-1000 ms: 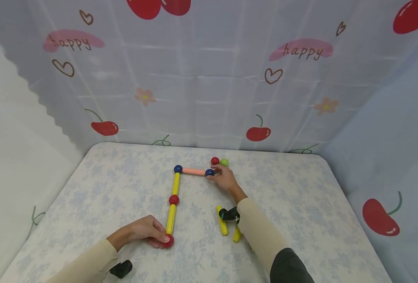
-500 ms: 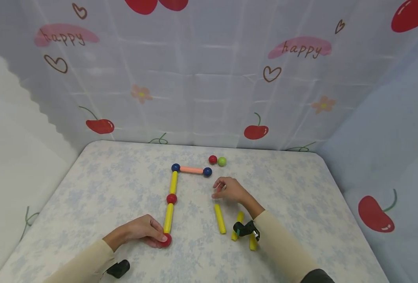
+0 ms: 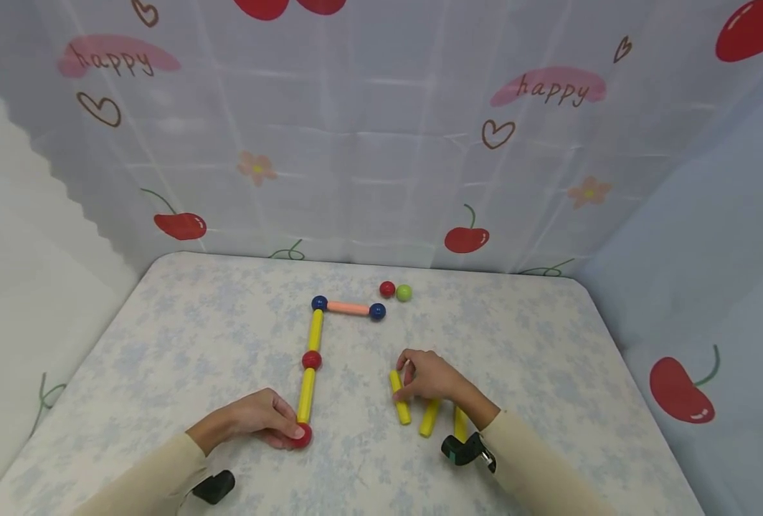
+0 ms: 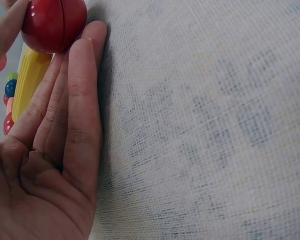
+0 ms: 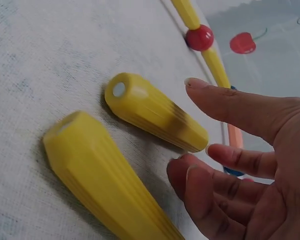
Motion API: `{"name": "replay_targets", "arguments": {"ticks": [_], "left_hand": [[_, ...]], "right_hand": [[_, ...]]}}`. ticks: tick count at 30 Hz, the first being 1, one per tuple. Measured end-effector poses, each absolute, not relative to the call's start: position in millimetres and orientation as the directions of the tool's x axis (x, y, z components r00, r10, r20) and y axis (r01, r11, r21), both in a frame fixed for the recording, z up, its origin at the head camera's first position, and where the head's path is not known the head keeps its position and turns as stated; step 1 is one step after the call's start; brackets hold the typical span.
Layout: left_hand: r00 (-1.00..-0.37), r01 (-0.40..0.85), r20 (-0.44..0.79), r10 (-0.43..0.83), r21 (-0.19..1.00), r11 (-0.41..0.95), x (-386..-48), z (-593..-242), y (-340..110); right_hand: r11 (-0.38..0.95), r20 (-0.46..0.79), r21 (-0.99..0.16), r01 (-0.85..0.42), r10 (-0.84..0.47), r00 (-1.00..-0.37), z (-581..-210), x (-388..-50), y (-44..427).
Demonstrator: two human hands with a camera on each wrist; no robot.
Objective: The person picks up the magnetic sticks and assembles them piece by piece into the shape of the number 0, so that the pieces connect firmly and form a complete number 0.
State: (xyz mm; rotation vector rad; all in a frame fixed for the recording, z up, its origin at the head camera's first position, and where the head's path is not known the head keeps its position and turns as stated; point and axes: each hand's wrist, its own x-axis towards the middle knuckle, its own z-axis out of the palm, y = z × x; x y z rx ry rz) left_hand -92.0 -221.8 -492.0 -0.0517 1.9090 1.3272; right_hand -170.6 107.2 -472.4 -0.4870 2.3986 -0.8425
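My left hand (image 3: 262,419) pinches a red ball (image 3: 301,436) at the near end of a chain of yellow sticks. In the left wrist view, the ball (image 4: 55,22) sits between thumb and fingers. The chain runs through a middle red ball (image 3: 312,360) to a blue ball (image 3: 320,304), then a pink stick (image 3: 348,308) and another blue ball (image 3: 377,311). My right hand (image 3: 429,376) is at the leftmost loose yellow stick (image 3: 402,410); in the right wrist view, thumb and fingers stand apart around the far end of the stick (image 5: 152,112), with a gap visible.
Two more loose yellow sticks (image 3: 429,418) (image 3: 461,424) lie under and beside my right wrist. A red ball (image 3: 387,289) and a green ball (image 3: 404,292) sit near the back of the patterned table (image 3: 239,322), before a printed curtain (image 3: 356,193).
My right hand has let go of the right blue ball and moved back toward me to the leftmost loose yellow stick. My left hand keeps its hold on the near red ball.
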Motion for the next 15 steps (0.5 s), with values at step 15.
{"name": "replay_targets", "arguments": {"ticks": [15], "left_hand": [[-0.704, -0.43, -0.598, 0.383, 0.788, 0.44, -89, -491, -219]], "right_hand": [[0.742, -0.314, -0.598, -0.303, -0.565, -0.763, -478, -160, 95]]}}
